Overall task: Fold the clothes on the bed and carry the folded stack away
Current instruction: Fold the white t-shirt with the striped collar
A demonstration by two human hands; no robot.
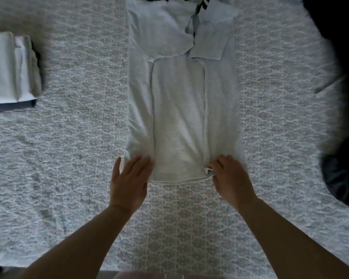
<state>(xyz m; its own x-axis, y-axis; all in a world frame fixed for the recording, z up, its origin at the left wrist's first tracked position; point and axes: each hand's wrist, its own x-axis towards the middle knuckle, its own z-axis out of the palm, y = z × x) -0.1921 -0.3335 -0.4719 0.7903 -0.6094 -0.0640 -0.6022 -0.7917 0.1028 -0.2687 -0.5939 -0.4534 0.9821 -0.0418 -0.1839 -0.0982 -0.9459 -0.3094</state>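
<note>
Head view — hands point(129, 178) point(229, 176) grip shirt point(178, 117) hem (bed).

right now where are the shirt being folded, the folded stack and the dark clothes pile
light grey shirt point(178, 109), head view, on its folded middle panel
folded stack point(6, 69), head view, on the white top piece, at the left
dark clothes pile point(345, 174), head view, on the dark fabric at the right edge

Two hands (left point(129, 178), right point(228, 174)), one spread shirt point(179, 117), one folded stack point(10, 69), one dark heap point(343, 174).
</note>
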